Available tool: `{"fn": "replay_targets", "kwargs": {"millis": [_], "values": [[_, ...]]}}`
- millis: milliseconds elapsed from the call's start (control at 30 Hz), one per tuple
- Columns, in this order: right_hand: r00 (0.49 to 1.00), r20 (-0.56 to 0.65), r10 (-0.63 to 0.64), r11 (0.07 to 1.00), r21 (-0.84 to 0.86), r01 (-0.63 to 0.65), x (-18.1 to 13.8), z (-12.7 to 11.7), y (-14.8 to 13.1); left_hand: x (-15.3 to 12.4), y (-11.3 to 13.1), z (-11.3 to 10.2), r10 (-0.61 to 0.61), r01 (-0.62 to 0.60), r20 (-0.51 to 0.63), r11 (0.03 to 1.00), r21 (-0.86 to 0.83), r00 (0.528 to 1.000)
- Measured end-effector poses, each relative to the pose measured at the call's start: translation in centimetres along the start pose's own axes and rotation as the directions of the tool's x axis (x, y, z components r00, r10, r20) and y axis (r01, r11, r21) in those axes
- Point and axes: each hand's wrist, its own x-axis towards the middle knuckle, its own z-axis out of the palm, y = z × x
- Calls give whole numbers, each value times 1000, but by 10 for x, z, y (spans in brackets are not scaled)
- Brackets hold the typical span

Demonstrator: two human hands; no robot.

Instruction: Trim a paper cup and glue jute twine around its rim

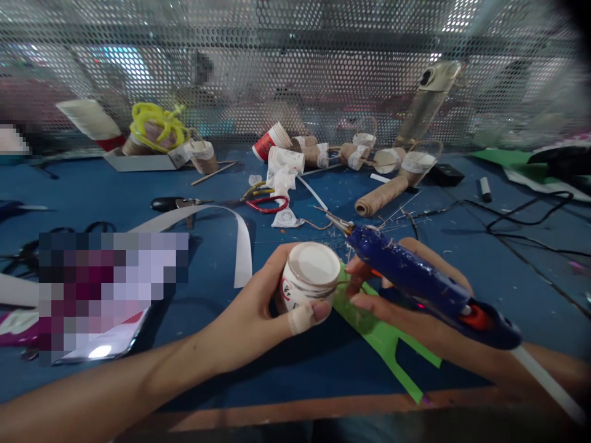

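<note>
My left hand point(281, 301) is wrapped round a white paper cup point(308, 294) with dark and red print. The cup is turned base up, and a bandage circles my thumb. My right hand point(388, 295) holds a blue hot glue gun point(410, 264), its metal nozzle pointing up and left beyond the cup. A glue stick point(547, 381) sticks out of the gun's back end. The right fingertips are close to the cup's side, where a thin brown strand shows; whether they pinch it I cannot tell. Beneath the hands lies a cut green sheet point(373, 332).
Red-handled scissors point(268, 204), lace trim point(284, 184) and a twine roll point(381, 195) lie ahead. Twine-wrapped cups point(353, 155) line the back by a perforated metal screen point(295, 74). A white strip point(243, 249) curls at left; black cables point(521, 212) cross the right.
</note>
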Motion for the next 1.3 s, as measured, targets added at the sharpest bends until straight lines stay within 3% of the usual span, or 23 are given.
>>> {"fn": "replay_targets", "kwargs": {"millis": [467, 733, 1300], "values": [[999, -39, 31, 996, 88, -28, 3, 2, 3, 0, 1, 1, -6, 6, 47, 1000, 6, 999], [999, 5, 35, 999, 14, -35, 4, 0, 4, 0, -2, 1, -24, 29, 98, 998, -47, 995], [1000, -6, 13, 996, 84, -12, 3, 0, 7, -1, -1, 2, -1, 10, 146, 998, -61, 989]]}}
